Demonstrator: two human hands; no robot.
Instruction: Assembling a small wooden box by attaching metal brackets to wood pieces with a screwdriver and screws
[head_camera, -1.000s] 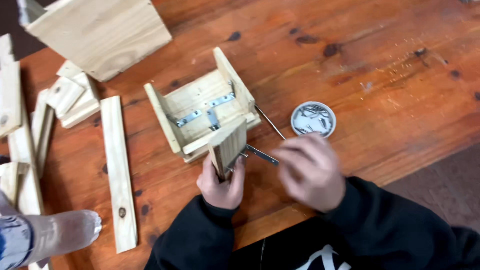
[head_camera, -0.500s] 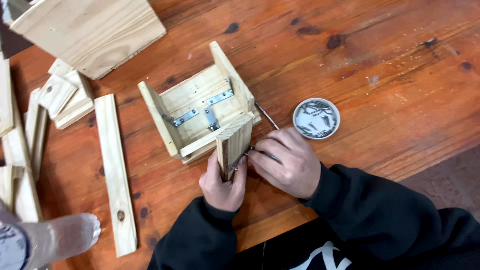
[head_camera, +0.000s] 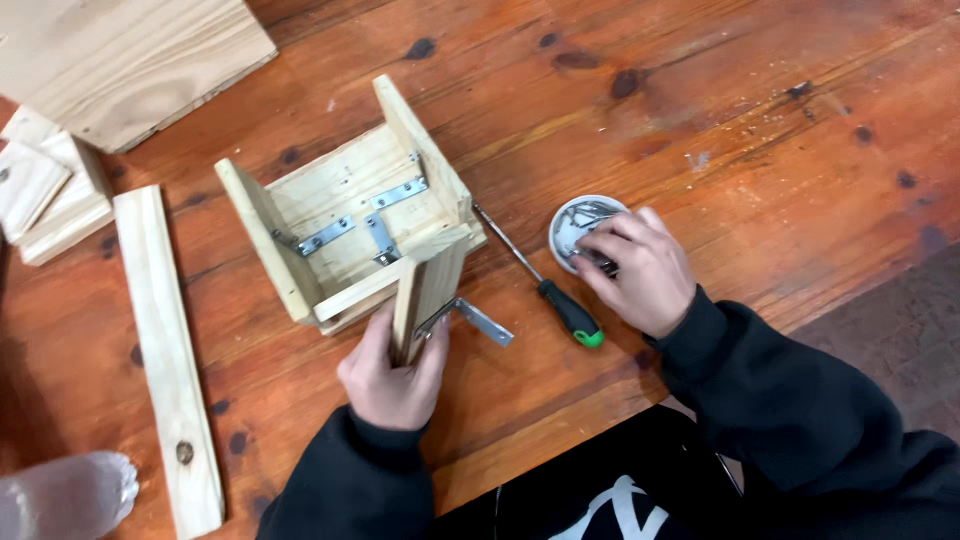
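Green-tipped black screwdriver (head_camera: 560, 298) handle

The person is wearing a dark, near-black sweatshirt with long sleeves. Each sleeve is ending in a ribbed cuff that is sitting snug at the wrist, just behind the bare left hand (head_camera: 393, 375) and the bare right hand (head_camera: 637, 268). The fabric is looking soft and thick, bunching in loose folds along the right forearm. A white printed marking is showing on the chest, partly cut off by the near edge.
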